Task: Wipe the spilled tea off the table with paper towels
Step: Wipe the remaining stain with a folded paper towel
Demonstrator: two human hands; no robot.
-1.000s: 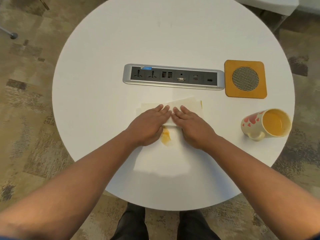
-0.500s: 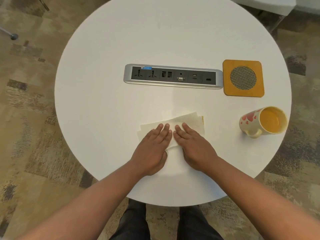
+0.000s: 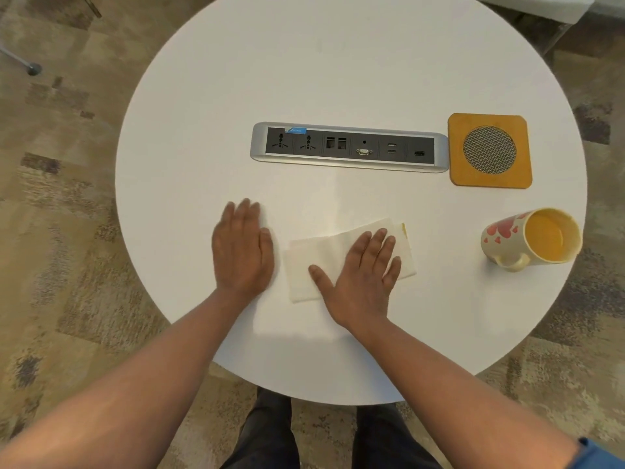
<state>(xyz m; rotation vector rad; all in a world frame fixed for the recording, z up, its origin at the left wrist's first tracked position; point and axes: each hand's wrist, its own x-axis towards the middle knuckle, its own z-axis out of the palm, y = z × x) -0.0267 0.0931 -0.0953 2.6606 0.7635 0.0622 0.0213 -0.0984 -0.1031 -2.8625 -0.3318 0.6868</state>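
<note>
A folded white paper towel [image 3: 304,265] lies on the round white table [image 3: 338,62], near the front edge. A small yellow tea stain marks its far right corner [image 3: 404,228]. My right hand [image 3: 358,279] lies flat on the towel's right half with fingers spread, pressing it down. Left of the towel, my left hand [image 3: 241,247] rests flat on the bare table, off the paper and holding nothing. No tea puddle shows on the tabletop around the towel.
A heart-patterned mug [image 3: 531,240] lies on its side at the right, its yellow inside facing me. An orange square coaster [image 3: 490,150] sits behind it. A silver power and data socket strip [image 3: 348,147] is set into the table's middle.
Both hands dragged the towel toward me over the yellow tea spot, which no longer shows. Then my left hand slid left off the towel; my right hand stays on it.
</note>
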